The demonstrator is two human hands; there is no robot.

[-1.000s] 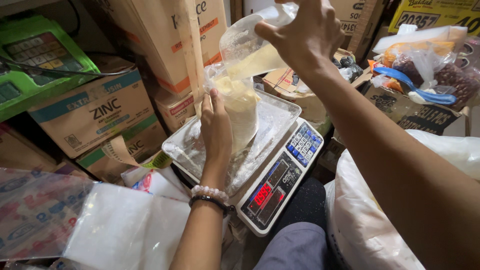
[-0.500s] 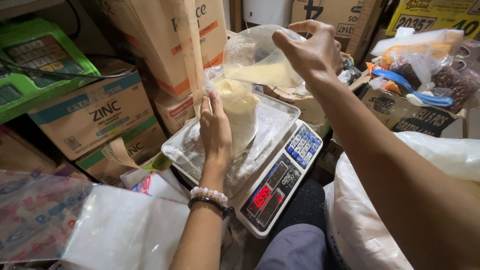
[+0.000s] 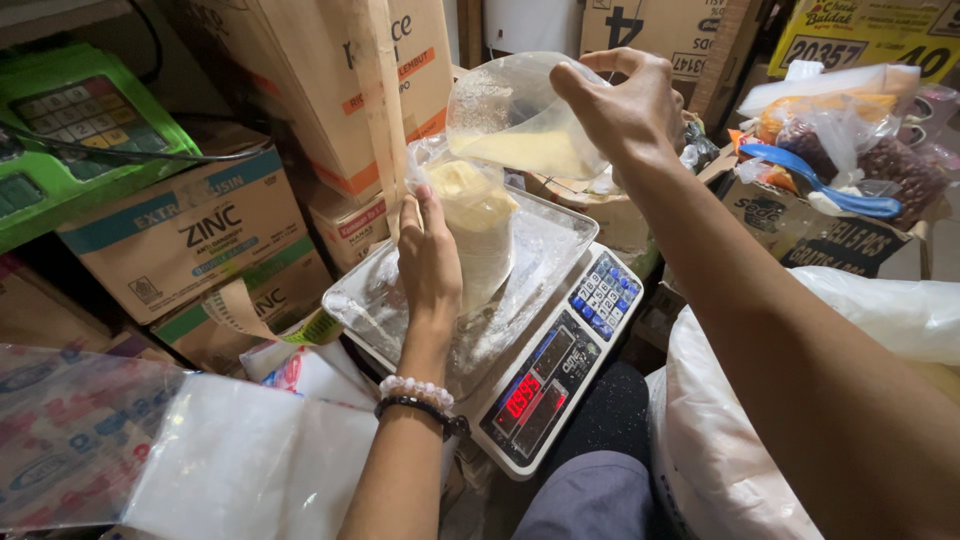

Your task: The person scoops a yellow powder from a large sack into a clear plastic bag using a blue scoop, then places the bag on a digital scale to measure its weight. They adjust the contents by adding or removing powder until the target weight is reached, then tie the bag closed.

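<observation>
A clear plastic bag point(image 3: 478, 225) filled with pale yellow powder stands upright on the steel pan point(image 3: 540, 250) of a digital scale point(image 3: 560, 365). My left hand point(image 3: 428, 262) grips the bag's near side and holds its mouth open. My right hand point(image 3: 622, 105) holds a clear plastic scoop container point(image 3: 515, 115) tilted just above the bag's mouth, with yellow powder lying in its lower part. The scale's red display is lit.
Stacked cardboard boxes point(image 3: 190, 235) crowd the left and back. A green machine with keys point(image 3: 70, 125) sits at the upper left. A large white sack point(image 3: 760, 420) is at the right, bags of goods and a blue scoop point(image 3: 825, 180) behind it. Plastic bags point(image 3: 200, 450) lie lower left.
My right hand has lowered the scoop container from a steep pour to a flatter tilt over the bag. The left hand stays on the bag.
</observation>
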